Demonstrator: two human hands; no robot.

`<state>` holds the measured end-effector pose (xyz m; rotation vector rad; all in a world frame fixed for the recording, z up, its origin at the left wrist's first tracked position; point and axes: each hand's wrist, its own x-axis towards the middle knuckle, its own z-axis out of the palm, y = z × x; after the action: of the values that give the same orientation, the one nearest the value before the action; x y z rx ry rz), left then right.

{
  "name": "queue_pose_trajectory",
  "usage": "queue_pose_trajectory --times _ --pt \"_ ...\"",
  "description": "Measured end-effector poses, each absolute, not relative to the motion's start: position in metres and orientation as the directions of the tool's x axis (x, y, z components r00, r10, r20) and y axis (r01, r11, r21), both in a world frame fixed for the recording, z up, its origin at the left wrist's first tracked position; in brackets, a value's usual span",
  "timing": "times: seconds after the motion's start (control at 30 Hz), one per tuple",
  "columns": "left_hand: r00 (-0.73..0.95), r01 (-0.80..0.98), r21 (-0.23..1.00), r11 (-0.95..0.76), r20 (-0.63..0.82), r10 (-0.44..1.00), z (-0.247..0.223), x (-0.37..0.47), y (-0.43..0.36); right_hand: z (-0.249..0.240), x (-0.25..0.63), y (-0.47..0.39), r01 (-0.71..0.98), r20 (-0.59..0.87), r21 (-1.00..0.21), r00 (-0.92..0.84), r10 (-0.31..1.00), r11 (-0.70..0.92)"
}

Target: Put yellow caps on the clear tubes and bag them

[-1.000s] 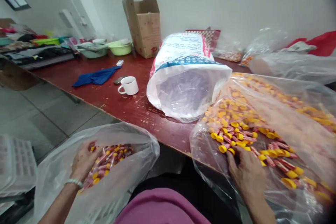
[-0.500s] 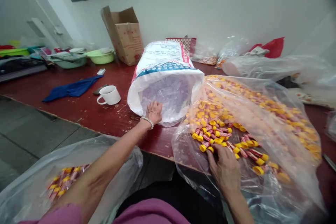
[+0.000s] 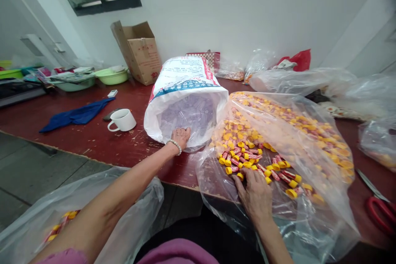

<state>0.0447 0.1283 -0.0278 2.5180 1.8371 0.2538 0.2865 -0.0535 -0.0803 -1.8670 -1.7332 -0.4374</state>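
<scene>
My left hand (image 3: 181, 137), with a beaded bracelet at the wrist, reaches into the mouth of a white printed sack (image 3: 185, 84) lying on its side. Inside the sack is a heap of clear plastic tubes (image 3: 188, 111). That hand's fingers are curled, and whatever they hold is hidden. My right hand (image 3: 256, 194) rests palm down at the near edge of a spread of small red-patterned tubes with yellow caps (image 3: 244, 152). Its fingers are apart, the thumb beside one yellow cap. These tubes lie on and under a clear plastic bag (image 3: 216, 173).
A white mug (image 3: 126, 121) and a blue cloth (image 3: 76, 114) lie left of the sack. Behind stand a cardboard box (image 3: 144, 57) and a green basin (image 3: 113, 75). Red-handled scissors (image 3: 379, 210) are at the right. Another plastic bag (image 3: 123, 202) with capped tubes hangs below my left arm.
The view has turned to the right, bringing the scissors fully into sight. My left hand sits slightly further right within the sack's mouth. My right hand stays by the capped tubes.
</scene>
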Motion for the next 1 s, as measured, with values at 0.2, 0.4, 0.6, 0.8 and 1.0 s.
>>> queue_pose_trajectory --times 0.2,0.4,0.6,0.8,1.0 --pt "0.266 0.875 0.378 -0.302 0.145 0.953 -0.022 0.015 0.128 -0.084 0.291 -0.055 0.927 0.634 -0.371 0.217 0.742 0.046" --pt "0.25 0.662 0.659 -0.358 0.257 0.934 -0.02 -0.008 0.083 -0.061 0.279 -0.068 0.645 0.505 -0.754 0.447 0.738 0.125" --pt "0.4 0.31 0.891 -0.331 0.193 0.896 -0.009 0.014 0.008 -0.016 0.222 -0.072 0.331 0.445 -0.876 0.269 0.854 0.352" --pt "0.547 -0.077 0.973 0.218 -0.142 0.825 -0.009 0.038 -0.056 -0.007 0.197 -0.078 0.238 0.331 -0.93 0.216 0.919 0.279" --pt "0.569 -0.15 0.929 0.338 -0.199 0.798 -0.013 0.051 -0.081 -0.025 0.187 -0.079 0.588 0.546 -0.701 0.078 0.834 0.404"
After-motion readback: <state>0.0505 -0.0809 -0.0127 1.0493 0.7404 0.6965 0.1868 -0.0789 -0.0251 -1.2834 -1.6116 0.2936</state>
